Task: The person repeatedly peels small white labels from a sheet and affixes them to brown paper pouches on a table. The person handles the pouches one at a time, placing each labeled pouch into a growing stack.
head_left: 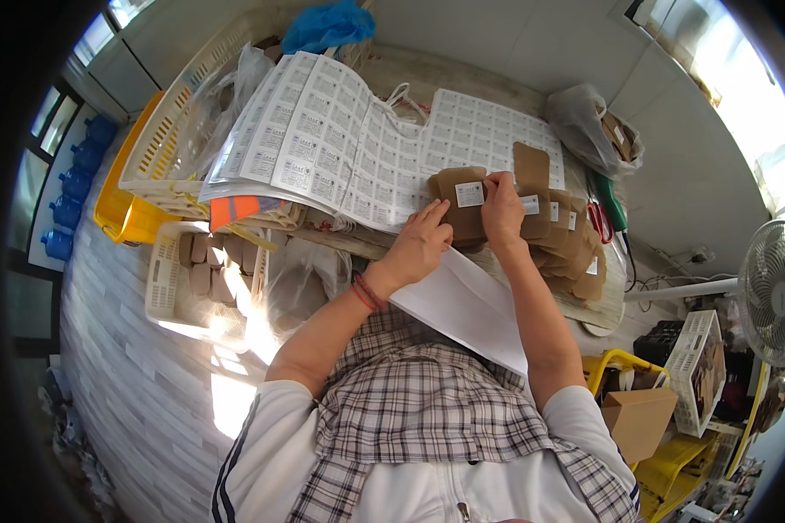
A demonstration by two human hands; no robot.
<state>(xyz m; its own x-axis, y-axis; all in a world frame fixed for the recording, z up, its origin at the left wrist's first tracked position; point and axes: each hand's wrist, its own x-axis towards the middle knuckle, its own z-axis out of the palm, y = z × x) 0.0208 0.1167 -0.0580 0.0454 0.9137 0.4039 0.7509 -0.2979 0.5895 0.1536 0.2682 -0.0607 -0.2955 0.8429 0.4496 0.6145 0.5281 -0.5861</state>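
My left hand (pixel 420 241) lies with its fingers stretched out, the tips touching the left side of a flat brown card piece (pixel 464 228). On that piece is a small white printed label (pixel 469 194). At the label's right edge, my right hand (pixel 502 209) has its thumb and fingers closed in a pinch. Several more brown pieces with white labels (pixel 571 253) overlap in a fanned pile to the right. Left of my hands, stacked sheets of printed labels (pixel 314 131) spread over the table, with another label sheet (pixel 488 122) behind the brown pieces.
White paper (pixel 462 301) lies between my forearms at the table's near edge. Red-handled scissors (pixel 599 222) and a clear bag (pixel 584 126) are at the right. Cream crates (pixel 161 174) stand left, one holding brown blocks (pixel 209 270). A fan (pixel 774 292) is far right.
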